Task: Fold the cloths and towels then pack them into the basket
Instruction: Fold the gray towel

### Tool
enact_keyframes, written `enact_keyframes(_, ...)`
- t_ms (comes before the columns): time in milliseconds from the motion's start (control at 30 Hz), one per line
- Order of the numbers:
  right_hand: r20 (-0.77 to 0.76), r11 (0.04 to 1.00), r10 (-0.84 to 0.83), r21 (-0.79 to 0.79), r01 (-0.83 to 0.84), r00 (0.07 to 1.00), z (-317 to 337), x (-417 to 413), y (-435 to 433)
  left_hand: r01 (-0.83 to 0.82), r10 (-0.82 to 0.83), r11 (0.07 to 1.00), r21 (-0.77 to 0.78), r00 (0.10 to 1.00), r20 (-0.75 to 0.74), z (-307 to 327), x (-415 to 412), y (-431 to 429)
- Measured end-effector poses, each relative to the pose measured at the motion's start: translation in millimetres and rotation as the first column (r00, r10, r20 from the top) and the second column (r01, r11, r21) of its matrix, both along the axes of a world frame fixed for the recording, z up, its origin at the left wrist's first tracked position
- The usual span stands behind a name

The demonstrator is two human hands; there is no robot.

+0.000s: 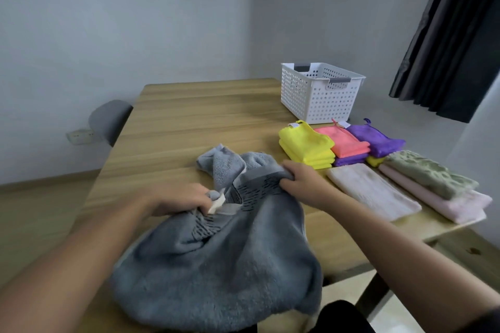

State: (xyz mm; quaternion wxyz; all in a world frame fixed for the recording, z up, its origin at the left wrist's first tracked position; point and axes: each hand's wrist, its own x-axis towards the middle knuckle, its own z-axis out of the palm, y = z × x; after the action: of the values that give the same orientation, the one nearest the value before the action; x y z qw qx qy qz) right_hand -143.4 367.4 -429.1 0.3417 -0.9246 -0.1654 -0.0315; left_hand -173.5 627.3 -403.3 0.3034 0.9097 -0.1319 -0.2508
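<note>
Inspector: Towel status, grey one?

Clerk: The grey towel (216, 273) lies bunched and unfolded on the near part of the surface (203, 116), its lower end hanging over the front edge. It appears to be the last item still to fold.

Inspector: Hands?

Clerk: Both are clenched on it. The left hand (186, 197) grips a gathered edge beside the cream label. The right hand (300, 181) has its fingers curled into the patterned border, further right.

Inspector: Completed work?

Clerk: Folded stacks sit to the right: yellow cloths (305, 149), coral cloth (343, 143) and purple cloths (378, 140) just in front of the basket (311, 97). Nearer are a pale pink towel (373, 192) and a green towel (430, 176) on top of another pink one.

Inspector: Packing?

Clerk: Judged not begun. Nothing shows inside the basket from this angle. Outstanding: fold the grey towel, then load every stack.
</note>
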Motion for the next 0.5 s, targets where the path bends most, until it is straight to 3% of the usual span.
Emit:
enact_keyframes(67,0.026,0.994,-0.03,0.105,0.027,0.999,8.5,-15.5,-11.1,-0.059,0.06,0.998,0.016,0.998,-0.029,9.1,-7.5,-10.3)
enact_keyframes(200,-0.051,0.995,0.074,-0.056,-0.077,0.996,1.0,-28.9,-14.0,-0.109,0.049,0.982,0.153,0.935,0.352,5.7,-5.0,-39.5)
enact_keyframes(300,-0.129,0.949,0.143,-0.264,-0.173,0.981,-16.5,-30.7,-7.3,-0.089,0.037,0.982,0.167,0.954,0.296,-13.9,-0.1,-57.8)
enact_keyframes(400,-0.091,0.947,0.144,-0.277,-0.164,0.985,-17.5,-34.8,-3.1,-0.152,0.079,0.972,0.18,0.931,0.357,-20.9,2.8,-64.0)
enact_keyframes(500,-0.059,0.932,0.156,-0.323,-0.167,0.986,-18.3,-36.7,-1.4,-0.162,0.091,0.964,0.209,0.946,0.312,-23.2,4.7,-59.6)
